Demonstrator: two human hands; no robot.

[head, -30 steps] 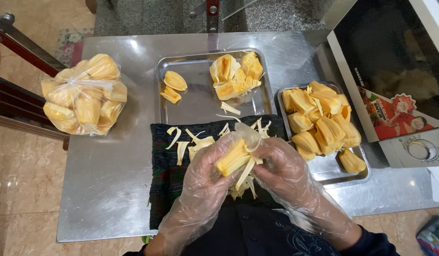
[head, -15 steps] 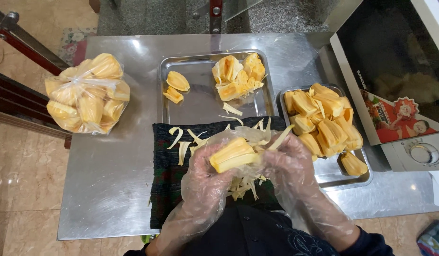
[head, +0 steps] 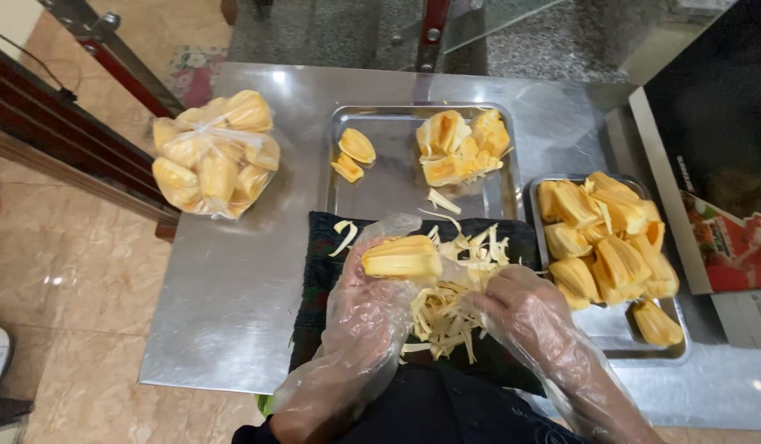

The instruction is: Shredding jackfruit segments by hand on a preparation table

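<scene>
At the near edge of the tabletop (head: pixel 232 288), your gloved left hand (head: pixel 368 308) grips a yellow jackfruit pod (head: pixel 402 257) above the dark cloth (head: pixel 319 288). Your right hand (head: pixel 524 312) pinches pale fibre strips (head: pixel 438 308) beside it. Behind sits a steel tray (head: pixel 397 177); right, a second tray (head: pixel 643 341) of pods; far left, a bagged pile (head: pixel 214 156).

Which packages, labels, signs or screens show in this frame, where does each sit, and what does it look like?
Clear plastic bag: on the steel table, far left; bulging, knotted, full of yellow fruit pods.
Printed label: right edge, on the front of a dark-windowed appliance; red and white panel with a picture.
No signs or lit screens are visible.
</scene>
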